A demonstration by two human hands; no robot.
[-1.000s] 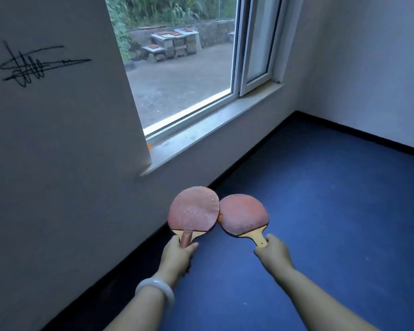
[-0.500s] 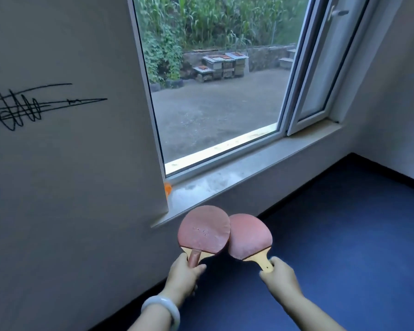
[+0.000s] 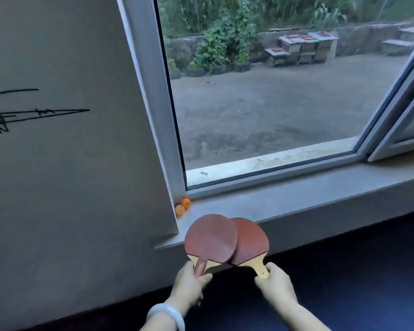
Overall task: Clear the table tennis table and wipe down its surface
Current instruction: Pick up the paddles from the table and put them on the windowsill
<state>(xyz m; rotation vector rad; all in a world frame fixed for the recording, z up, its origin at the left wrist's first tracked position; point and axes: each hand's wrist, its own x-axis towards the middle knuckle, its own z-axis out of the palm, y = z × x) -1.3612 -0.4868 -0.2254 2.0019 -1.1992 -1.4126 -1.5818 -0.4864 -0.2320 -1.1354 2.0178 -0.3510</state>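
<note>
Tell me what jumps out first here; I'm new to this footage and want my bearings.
Two red paddles, low in the middle: the left paddle overlaps the right paddle, each gripped by its handle, one in the left hand, one in the right hand. Just beyond them runs a grey sill, with two orange balls tucked in its left corner. On the wall at far left is a black scribble.

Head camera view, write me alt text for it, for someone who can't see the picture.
Two hands each grip a red table tennis paddle by its handle, left hand with the left paddle overlapping the right paddle held by the right hand, in front of a grey windowsill. Two orange balls sit in the sill's left corner; the window shows a yard.
</note>
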